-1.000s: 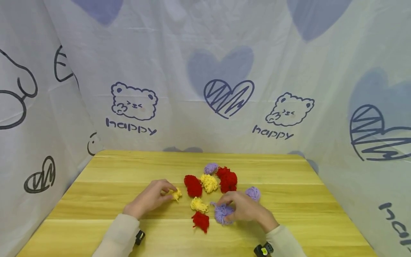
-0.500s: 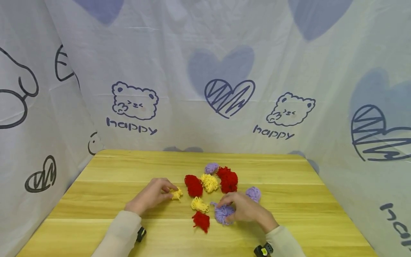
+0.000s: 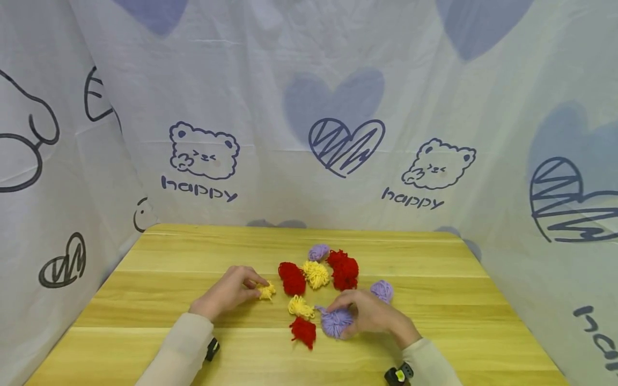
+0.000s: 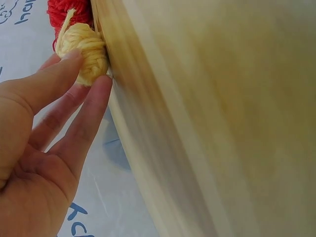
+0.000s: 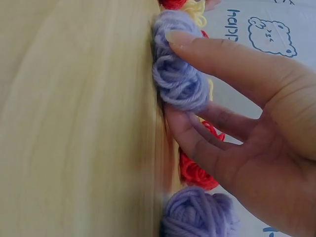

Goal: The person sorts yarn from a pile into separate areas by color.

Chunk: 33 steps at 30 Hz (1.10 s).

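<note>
My left hand (image 3: pixel 230 292) pinches a small yellow yarn ball (image 3: pixel 266 291) on the left of the group. In the left wrist view the thumb lies against this yellow ball (image 4: pixel 88 52), with the fingertips at its other side. On the right, a purple yarn ball (image 3: pixel 335 324) with a short loose strand sits between the thumb and fingers of my right hand (image 3: pixel 370 312). The right wrist view shows the thumb (image 5: pixel 183 40) on the purple ball and fingertips at its lower end. Both balls are down at the wooden table (image 3: pixel 193 246).
Between the hands lie a looped yellow bundle (image 3: pixel 301 307) and a red bundle (image 3: pixel 303 332). Behind them are a red ball (image 3: pixel 292 279), a yellow ball (image 3: pixel 316 275), a small purple ball (image 3: pixel 318 252) and a red pile (image 3: pixel 344 271). Another purple ball (image 3: pixel 382 291) lies beyond the right hand.
The right thumb has slid from over the purple ball to its near right edge, and the ball has turned slightly. My left hand holds nearly the same place.
</note>
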Each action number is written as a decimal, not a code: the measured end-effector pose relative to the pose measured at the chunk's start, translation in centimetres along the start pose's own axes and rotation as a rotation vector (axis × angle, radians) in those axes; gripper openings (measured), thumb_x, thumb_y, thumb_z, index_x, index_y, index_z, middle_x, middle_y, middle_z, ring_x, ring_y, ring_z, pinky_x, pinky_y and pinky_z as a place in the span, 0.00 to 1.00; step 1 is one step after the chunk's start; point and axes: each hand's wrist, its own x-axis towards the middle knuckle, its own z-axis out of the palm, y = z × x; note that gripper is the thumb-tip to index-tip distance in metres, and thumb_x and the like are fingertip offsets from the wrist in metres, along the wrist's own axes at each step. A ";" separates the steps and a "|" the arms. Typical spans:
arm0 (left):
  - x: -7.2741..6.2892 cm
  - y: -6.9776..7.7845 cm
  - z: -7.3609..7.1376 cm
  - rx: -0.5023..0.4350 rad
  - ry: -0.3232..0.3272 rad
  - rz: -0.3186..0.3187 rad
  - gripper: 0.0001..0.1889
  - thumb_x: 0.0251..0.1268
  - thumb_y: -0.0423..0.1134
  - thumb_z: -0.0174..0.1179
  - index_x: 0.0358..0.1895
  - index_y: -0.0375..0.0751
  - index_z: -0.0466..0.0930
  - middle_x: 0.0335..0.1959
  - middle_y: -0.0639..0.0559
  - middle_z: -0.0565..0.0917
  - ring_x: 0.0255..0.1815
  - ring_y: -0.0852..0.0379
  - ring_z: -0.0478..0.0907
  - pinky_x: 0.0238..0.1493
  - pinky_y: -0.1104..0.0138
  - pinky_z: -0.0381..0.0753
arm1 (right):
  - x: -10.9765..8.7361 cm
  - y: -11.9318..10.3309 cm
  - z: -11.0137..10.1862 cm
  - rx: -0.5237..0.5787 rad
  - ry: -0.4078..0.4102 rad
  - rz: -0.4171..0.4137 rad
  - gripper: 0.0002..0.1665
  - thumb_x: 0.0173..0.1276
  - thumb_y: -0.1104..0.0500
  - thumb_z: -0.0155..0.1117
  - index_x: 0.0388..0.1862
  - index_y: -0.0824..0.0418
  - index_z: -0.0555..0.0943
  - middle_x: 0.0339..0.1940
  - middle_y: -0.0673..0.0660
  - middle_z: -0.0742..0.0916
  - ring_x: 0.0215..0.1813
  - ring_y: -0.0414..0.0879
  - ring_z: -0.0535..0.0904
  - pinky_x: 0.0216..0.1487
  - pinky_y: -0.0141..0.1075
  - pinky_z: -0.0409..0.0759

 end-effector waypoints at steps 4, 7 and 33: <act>0.0 0.0 0.0 0.002 0.001 0.004 0.12 0.64 0.31 0.70 0.49 0.45 0.91 0.52 0.46 0.89 0.49 0.48 0.87 0.50 0.58 0.89 | -0.1 0.3 0.0 0.013 -0.004 0.012 0.30 0.51 0.61 0.84 0.56 0.49 0.88 0.56 0.46 0.89 0.58 0.44 0.82 0.61 0.35 0.80; 0.1 -0.1 0.0 -0.002 -0.003 -0.002 0.12 0.64 0.31 0.70 0.49 0.46 0.91 0.52 0.46 0.89 0.49 0.48 0.87 0.50 0.57 0.89 | -0.1 0.4 0.0 0.026 -0.001 0.030 0.29 0.52 0.61 0.84 0.55 0.48 0.89 0.56 0.45 0.89 0.59 0.45 0.82 0.61 0.36 0.80; 0.6 0.5 -0.4 -0.036 -0.068 -0.047 0.14 0.62 0.27 0.70 0.49 0.46 0.90 0.57 0.43 0.87 0.51 0.44 0.87 0.50 0.55 0.90 | -0.4 0.7 -0.9 0.095 0.026 0.017 0.29 0.54 0.69 0.79 0.54 0.47 0.89 0.55 0.50 0.89 0.56 0.46 0.81 0.46 0.31 0.85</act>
